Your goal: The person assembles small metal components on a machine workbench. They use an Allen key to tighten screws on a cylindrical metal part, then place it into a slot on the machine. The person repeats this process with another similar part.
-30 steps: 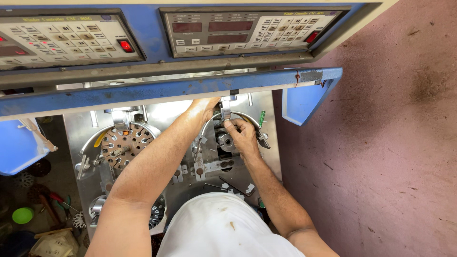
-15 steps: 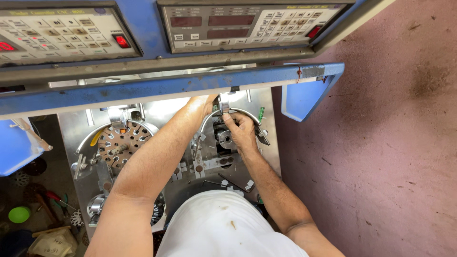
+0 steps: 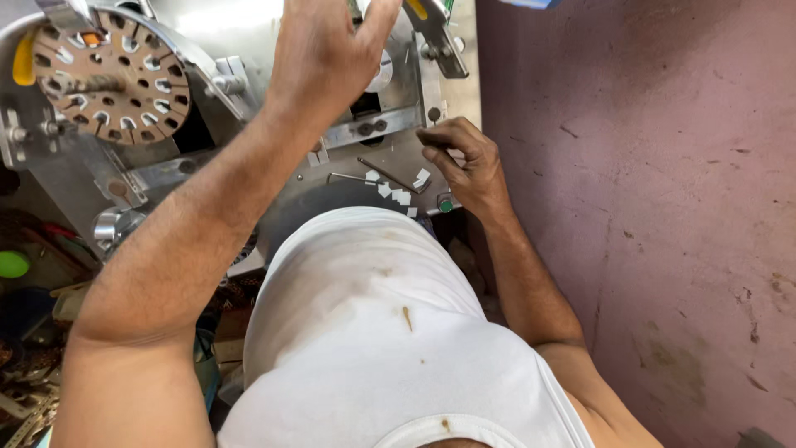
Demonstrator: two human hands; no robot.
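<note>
Right hand [image 3: 468, 166] dropped to paper bits [image 3: 398, 193]; left hand [image 3: 327, 54] raised

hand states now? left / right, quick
Left hand: raised at the metal machine plate, fingers loosely spread, nothing seen in it.
Right hand: fingers curled beside small white pieces; grip cannot be told.

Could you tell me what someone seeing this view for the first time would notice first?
The left hand reaches up over the metal machine plate at top centre. To its left sits a brown slotted disc with many holes. The right hand rests low on the plate's right edge, beside small white chips and a thin metal rod; a purple floor fills the right side.
</note>
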